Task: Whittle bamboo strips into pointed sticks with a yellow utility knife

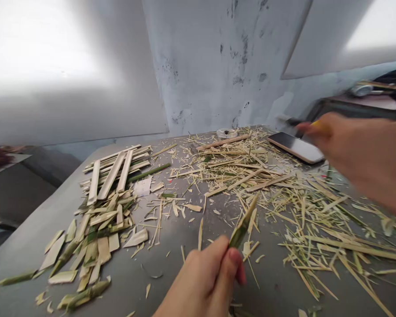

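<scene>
My left hand (211, 273) is closed round a green, pointed piece of bamboo (242, 229). Its tip slants up and away over the grey table (171, 281). My right hand (330, 132), smeared by motion, is raised at the right above a phone (297, 147). A knife (292, 120) with a yellow and black handle is gripped in it, the blurred blade pointing left. Thin bamboo shavings (303, 207) lie below and around both hands. To the left of my left hand is a heap of short, flat bamboo offcuts (95, 246).
Long split bamboo strips (112, 176) are stacked at the back left. Near the wall (214, 66) rest a clear round dish (226, 133) and a brown stick (222, 142). A dark surface with items on it (359, 103) stands beyond the table at the right.
</scene>
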The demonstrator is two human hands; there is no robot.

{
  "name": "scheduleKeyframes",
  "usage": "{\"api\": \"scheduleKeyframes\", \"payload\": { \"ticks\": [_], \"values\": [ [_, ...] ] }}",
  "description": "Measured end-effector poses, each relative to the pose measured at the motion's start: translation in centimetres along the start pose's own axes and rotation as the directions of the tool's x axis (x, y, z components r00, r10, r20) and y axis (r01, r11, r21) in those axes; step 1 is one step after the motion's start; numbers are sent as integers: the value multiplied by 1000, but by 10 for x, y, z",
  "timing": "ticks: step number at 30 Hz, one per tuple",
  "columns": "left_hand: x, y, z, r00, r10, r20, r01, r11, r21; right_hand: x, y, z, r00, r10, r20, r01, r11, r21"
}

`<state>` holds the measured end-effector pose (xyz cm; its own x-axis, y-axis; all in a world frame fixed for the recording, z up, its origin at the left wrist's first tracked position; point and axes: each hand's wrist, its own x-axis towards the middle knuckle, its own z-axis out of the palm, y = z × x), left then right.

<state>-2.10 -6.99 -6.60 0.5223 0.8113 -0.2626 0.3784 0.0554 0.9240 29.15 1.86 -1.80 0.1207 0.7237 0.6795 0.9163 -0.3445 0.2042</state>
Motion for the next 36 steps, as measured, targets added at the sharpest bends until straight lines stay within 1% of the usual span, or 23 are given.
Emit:
{"api": "scheduleKeyframes", "payload": {
  "ticks": [1,2,3,4,6,7,8,9,11,13,14,16,19,22,24,26,28,29,30,31,33,34,36],
  "values": [
    [-2,0,0,999,-6,42,7,1000,-6,8,11,1,993,112,22,-112,993,-32],
    [-3,-1,0,999,-9,50,11,999,-35,13,19,1,988,153,13,-153,988,-2],
    [-2,-1,1,999,-7,35,10,996,-83,16,24,-2,988,152,4,-152,986,66],
    [0,-1,1,1000,-5,11,7,989,-146,17,24,-6,994,110,-11,-107,981,162],
    [3,0,2,1000,-6,-15,1,956,-293,11,15,-19,997,-25,-67,48,931,362],
    [5,1,2,1000,-19,-2,17,931,-364,7,7,-25,988,-112,-101,146,887,438],
    [5,3,2,999,-43,17,46,903,-427,1,-1,-32,968,-206,-140,249,835,491],
    [5,4,1,997,-67,48,81,876,-475,-4,-10,-38,937,-300,-181,350,777,524],
    [3,7,-1,990,-101,99,139,826,-546,-17,-25,-45,850,-467,-245,518,650,556],
    [1,9,-3,987,-101,126,157,782,-604,-28,-36,-47,775,-572,-268,604,546,581],
    [0,9,-4,987,-88,133,153,760,-632,-34,-40,-46,753,-602,-266,619,510,597],
    [-1,9,-5,989,-67,136,141,728,-671,-42,-47,-41,734,-630,-253,620,471,628],
    [1,5,-5,990,-35,134,120,700,-704,-50,-53,-35,738,-631,-240,606,462,648],
    [6,-3,-4,989,27,144,88,676,-732,-56,-58,-31,741,-636,-215,576,438,690],
    [9,-9,-3,990,55,129,56,692,-720,-62,-62,-29,741,-646,-186,546,416,727],
    [10,-11,-3,993,44,114,47,724,-688,-66,-65,-27,749,-636,-184,537,422,730],
    [9,-9,-5,993,6,121,78,734,-675,-64,-64,-22,754,-619,-218,574,460,678],
    [7,-7,-6,990,-12,138,101,740,-665,-60,-60,-19,767,-601,-225,585,511,630],
    [4,-5,-7,987,-20,160,119,763,-636,-53,-55,-15,793,-571,-213,576,586,570],
    [2,-3,-8,982,-14,188,123,805,-581,-44,-47,-11,833,-524,-178,534,679,503],
    [-2,-1,-9,972,9,236,98,893,-439,-24,-25,-4,934,-349,-72,350,864,363],
    [-3,-2,-9,971,13,238,79,924,-373,-15,-13,-2,970,-241,-33,240,920,311],
    [-3,-4,-9,981,-5,192,66,948,-311,-2,8,-4,997,-72,-2,69,956,284]
  ]
}}
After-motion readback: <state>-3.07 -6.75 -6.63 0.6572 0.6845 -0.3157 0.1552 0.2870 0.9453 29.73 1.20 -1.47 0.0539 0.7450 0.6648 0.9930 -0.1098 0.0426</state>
